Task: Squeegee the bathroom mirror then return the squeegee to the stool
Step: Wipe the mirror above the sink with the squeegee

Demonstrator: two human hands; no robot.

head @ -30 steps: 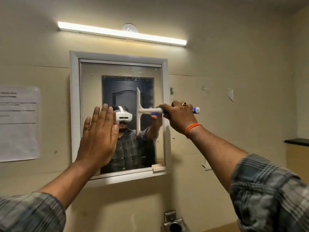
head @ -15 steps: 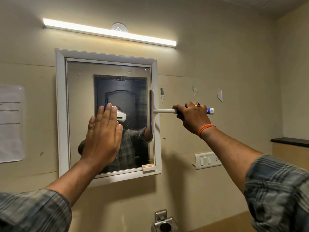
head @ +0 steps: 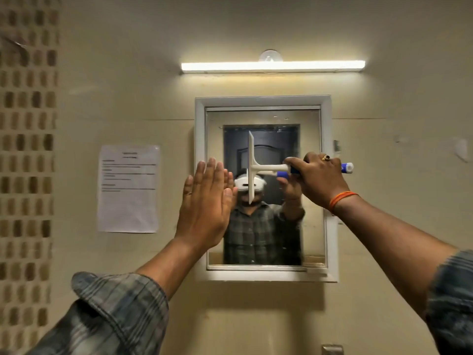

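Note:
A white-framed mirror (head: 311, 190) hangs on the beige wall. My right hand (head: 318, 179) grips the blue and white handle of a white squeegee (head: 252, 166). Its blade stands upright against the glass near the mirror's middle. My left hand (head: 204, 203) is flat with fingers together, pressed at the mirror's left edge and overlapping the frame. The stool is not in view. The mirror reflects a person in a plaid shirt and a dark door.
A tube light (head: 272, 66) glows above the mirror. A printed paper notice (head: 128, 188) is stuck on the wall to the left. A tiled strip (head: 27, 149) runs down the far left. A metal fitting (head: 332, 349) shows at the bottom edge.
The squeegee blade has moved from the mirror's right edge back toward the middle of the glass. The view has shifted left, so the mirror now sits further right. My left hand stays flat.

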